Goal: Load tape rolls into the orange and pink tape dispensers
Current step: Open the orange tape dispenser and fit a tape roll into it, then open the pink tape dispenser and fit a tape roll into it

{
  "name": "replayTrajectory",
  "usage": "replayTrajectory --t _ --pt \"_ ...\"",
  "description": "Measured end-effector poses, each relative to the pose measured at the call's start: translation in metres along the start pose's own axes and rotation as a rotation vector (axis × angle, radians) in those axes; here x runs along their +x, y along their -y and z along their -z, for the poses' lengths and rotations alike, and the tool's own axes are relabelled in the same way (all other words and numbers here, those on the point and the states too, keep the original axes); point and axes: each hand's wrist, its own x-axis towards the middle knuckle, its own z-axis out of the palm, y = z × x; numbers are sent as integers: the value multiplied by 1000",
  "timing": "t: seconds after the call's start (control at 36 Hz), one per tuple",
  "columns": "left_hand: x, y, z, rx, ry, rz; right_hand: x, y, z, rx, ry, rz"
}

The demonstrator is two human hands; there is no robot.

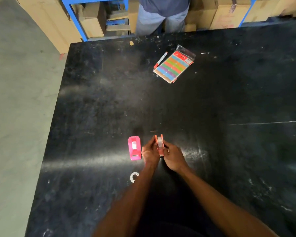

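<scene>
The orange tape dispenser [159, 144] is held between both hands just above the black table [229, 151], with a clear tape roll seated in its slot. My left hand [149, 153] grips its left side and my right hand [173, 157] grips its right side. To the left, the pink tape dispenser [134, 147] rests flat on the table with nothing visible in its well. A loose clear tape roll [134, 177] lies flat on the table nearer to me, partly hidden by my left forearm.
A packet of coloured label strips [174, 65] and a red pen [160, 60] lie at the far middle of the table. A person [161, 14] stands at the far edge before blue shelving [75, 19] with cardboard boxes. Grey floor [15, 117] runs along the left.
</scene>
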Motion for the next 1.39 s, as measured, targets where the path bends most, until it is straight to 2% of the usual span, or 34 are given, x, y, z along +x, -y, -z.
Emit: replayTrajectory --t 0.08,0.14,0.25,0.33,0.39,0.47,0.64,0.83,1.0,1.39 --pt "4 -2 0 -161 -3 32 3 -2 -1 -5 -8 -12" --pt "8 -1 -2 -119 -91 42 4 -3 -1 -4 -10 -8" --pt "7 -3 -1 5 -114 15 6 -3 -1 -30 -12 -5" --pt "2 -8 2 58 27 23 6 -3 0 -21 -2 -1" --pt "-1 -12 4 156 22 -10 6 -3 0 -22 7 6" --pt "-8 -19 6 171 17 -18 6 -2 1 -51 24 1" --pt "-14 -33 21 336 115 -63 7 -3 2 -79 16 -26" --pt "-22 -32 35 315 57 -153 3 3 8 -104 -57 -68" --pt "-31 -44 56 330 23 -200 -7 20 14 -129 -128 30" --pt "-31 -46 140 254 -44 -210 -10 51 -4 -185 -40 154"
